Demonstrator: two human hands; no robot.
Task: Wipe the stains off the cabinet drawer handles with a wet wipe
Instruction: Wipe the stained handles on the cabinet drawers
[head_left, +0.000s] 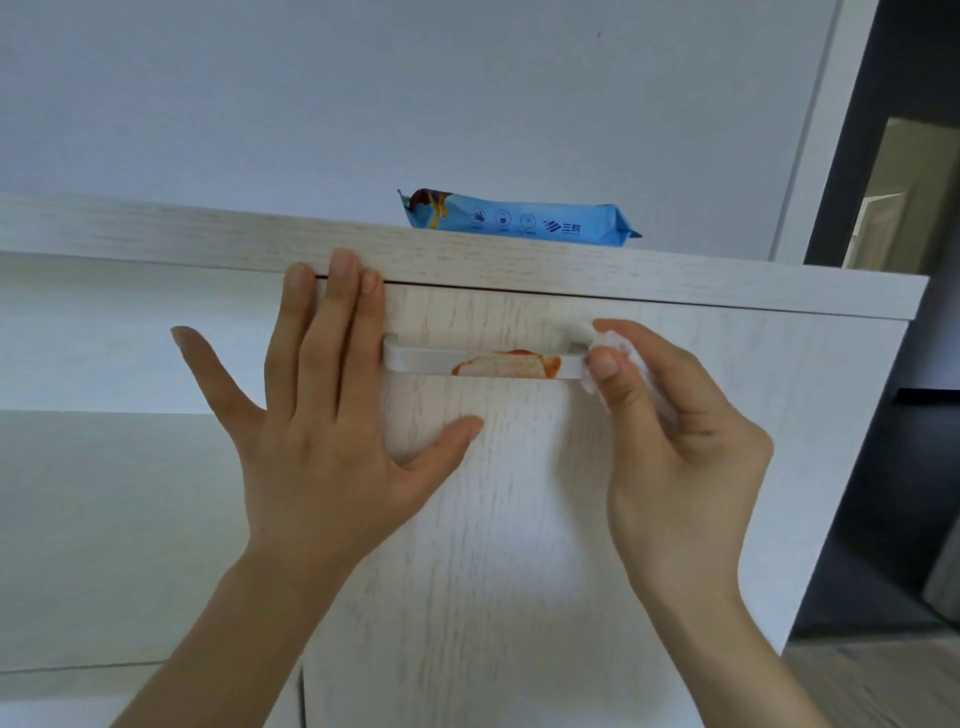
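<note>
Left hand (332, 415) lies flat, grip released, on the pale woodgrain drawer (519, 519); right hand (670, 431) pinches a crumpled white wipe (592, 384) at the glossy, orange-stained handle (483, 364).

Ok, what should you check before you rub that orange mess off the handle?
1. Wipe in the right hand: ok, pinched between thumb and fingers.
2. Wipe on the handle: ok, at its right end.
3. Wipe on the stain: not ok, the stain sits mid-handle, left of the wipe.
4. Drawer steadied: ok, left hand lies flat on its front.
5. Wipe wet enough: cannot tell.
6. Spare wipes: ok, pack on top.
</note>
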